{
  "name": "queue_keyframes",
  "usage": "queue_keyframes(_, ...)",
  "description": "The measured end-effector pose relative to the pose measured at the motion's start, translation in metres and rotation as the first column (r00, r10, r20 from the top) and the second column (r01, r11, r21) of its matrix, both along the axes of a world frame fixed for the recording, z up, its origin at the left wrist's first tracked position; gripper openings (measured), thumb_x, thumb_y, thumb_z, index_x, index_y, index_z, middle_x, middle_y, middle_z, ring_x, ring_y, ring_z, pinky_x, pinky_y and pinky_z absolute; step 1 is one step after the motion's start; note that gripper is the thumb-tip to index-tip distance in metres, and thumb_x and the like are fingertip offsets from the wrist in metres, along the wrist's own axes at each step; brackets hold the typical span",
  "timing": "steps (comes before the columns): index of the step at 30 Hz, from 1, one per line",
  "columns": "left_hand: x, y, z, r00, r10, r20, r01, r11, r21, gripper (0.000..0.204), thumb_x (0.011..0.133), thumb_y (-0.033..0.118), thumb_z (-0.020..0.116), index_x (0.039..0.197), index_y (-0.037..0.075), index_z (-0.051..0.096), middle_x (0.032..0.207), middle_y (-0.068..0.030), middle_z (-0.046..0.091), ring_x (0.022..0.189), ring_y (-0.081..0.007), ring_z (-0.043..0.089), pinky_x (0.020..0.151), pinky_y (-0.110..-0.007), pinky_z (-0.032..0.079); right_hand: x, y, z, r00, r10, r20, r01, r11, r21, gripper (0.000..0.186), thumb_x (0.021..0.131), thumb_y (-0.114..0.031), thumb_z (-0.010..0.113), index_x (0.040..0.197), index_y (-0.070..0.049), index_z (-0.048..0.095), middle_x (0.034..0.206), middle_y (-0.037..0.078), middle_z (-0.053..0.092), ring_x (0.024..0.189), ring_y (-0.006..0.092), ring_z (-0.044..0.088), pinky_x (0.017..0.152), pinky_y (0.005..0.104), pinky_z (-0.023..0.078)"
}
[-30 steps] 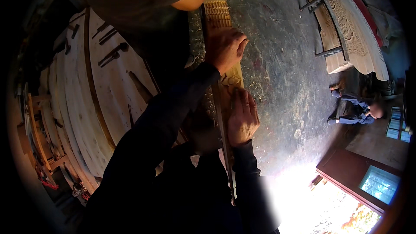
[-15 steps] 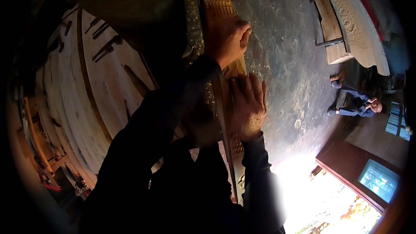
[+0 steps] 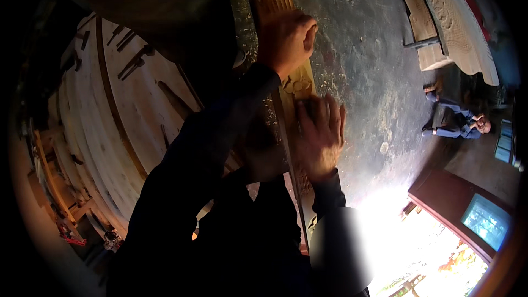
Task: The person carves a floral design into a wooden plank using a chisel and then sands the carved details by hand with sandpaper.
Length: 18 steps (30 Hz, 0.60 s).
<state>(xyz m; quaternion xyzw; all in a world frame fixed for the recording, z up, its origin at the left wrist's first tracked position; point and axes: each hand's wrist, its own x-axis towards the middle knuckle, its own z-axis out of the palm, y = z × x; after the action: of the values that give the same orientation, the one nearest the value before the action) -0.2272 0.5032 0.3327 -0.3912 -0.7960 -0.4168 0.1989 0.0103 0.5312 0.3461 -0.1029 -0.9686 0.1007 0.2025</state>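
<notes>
A long, narrow wooden board with carved relief (image 3: 297,84) runs away from me across the middle. Rows of small scalloped carving show at its far end, and a rounded motif lies between my hands. My left hand (image 3: 287,44) is closed over the board's far part; whatever its fingers may hold is hidden. Nearer to me, my right hand (image 3: 320,142) lies on the board with its fingers stretched forward and slightly apart. A dark patch beside its thumb is too shadowed to name.
On the left, a pale plank bench (image 3: 126,126) carries several dark hand tools (image 3: 135,63). Large carved panels (image 3: 448,16) rest on supports at the upper right. Another person (image 3: 459,121) sits at the far right. Bright light enters by a doorway (image 3: 423,258).
My right hand has shifted slightly nearer to me and right, its fingers a little more spread, baring more of the rounded carving. My left hand has moved slightly away from me.
</notes>
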Motion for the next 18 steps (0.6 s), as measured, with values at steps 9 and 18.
queue_keyframes(9,-0.007,0.001,-0.004,0.999,-0.016,-0.031,0.018,0.997,0.078,0.007,0.090,0.011,0.077,0.084,0.009,0.074,0.081,-0.0094,0.072,0.079,-0.0332,0.072,0.072,-0.046,0.056,-0.008,-0.005,0.010,0.999,-0.041,0.015,0.041,0.999,0.000,0.043,0.092,-0.009,0.073,0.135,-0.010,0.079,0.146,0.013,0.069,0.152,0.0404,0.054,0.127,0.0628,0.041)
queue_keyframes(18,-0.010,0.004,-0.007,1.000,0.010,-0.012,-0.009,0.996,0.093,0.006,0.093,0.013,0.078,0.088,0.009,0.077,0.083,-0.0091,0.073,0.082,-0.0334,0.074,0.075,-0.047,0.059,-0.013,-0.012,0.009,0.998,-0.059,-0.004,0.059,0.998,-0.016,0.047,0.091,-0.012,0.079,0.137,-0.005,0.074,0.141,0.014,0.069,0.148,0.0427,0.055,0.125,0.0610,0.044)
